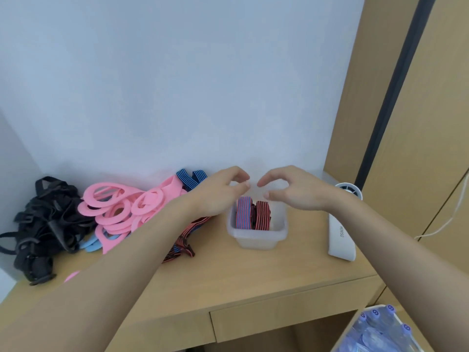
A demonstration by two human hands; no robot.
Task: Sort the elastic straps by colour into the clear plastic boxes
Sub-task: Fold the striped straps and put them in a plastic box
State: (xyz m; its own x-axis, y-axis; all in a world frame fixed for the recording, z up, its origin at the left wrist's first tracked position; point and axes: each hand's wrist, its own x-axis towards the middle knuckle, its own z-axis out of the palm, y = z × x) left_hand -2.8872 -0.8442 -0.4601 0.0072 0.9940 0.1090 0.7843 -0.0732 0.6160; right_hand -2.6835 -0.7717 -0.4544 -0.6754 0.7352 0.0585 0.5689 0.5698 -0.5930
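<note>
Over the clear plastic box of striped elastic straps, we record left hand and right hand curled; we cannot tell whether either holds anything.

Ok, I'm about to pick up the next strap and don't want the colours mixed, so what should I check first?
1. Clear plastic box upright on the wooden desk: ok.
2. One colour per box: not ok. A blue-and-red striped strap and a red-and-black striped strap share it.
3. Room left in the box: ok, a gap shows at its right side.
4. Hands free: cannot tell. The left hand and right hand hover over the box with fingers curled, and nothing plainly shows in them.
5. Loose straps within reach: ok. Loose red-and-black straps lie by the left forearm, and blue-and-black striped straps lie near the wall.
</note>
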